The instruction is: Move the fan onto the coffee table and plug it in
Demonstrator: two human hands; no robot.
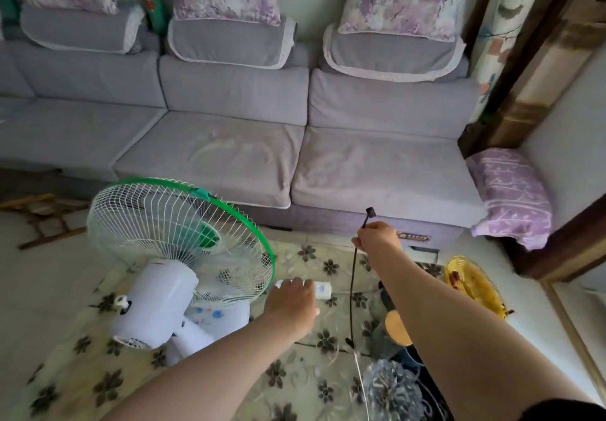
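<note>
The fan (pixel 177 256) is standing on the flower-patterned desk (pixel 82 371) before the grey sofa (pixel 229 145). The right hand (pixel 377 236) is pinching the black cord (pixel 352 289) just below its plug (pixel 370 212). The left hand (pixel 292 302) is grasping a white power strip (pixel 319 289), whose blue label is proving unreadable.

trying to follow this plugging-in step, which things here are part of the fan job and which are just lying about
Part of the job:
- fan, standing on the flowered coffee table
- black cord with its plug, held up in the right hand
- white power strip, under the left hand

Just lying about:
- yellow basket
- grey duster
- sofa
- purple blanket
</note>
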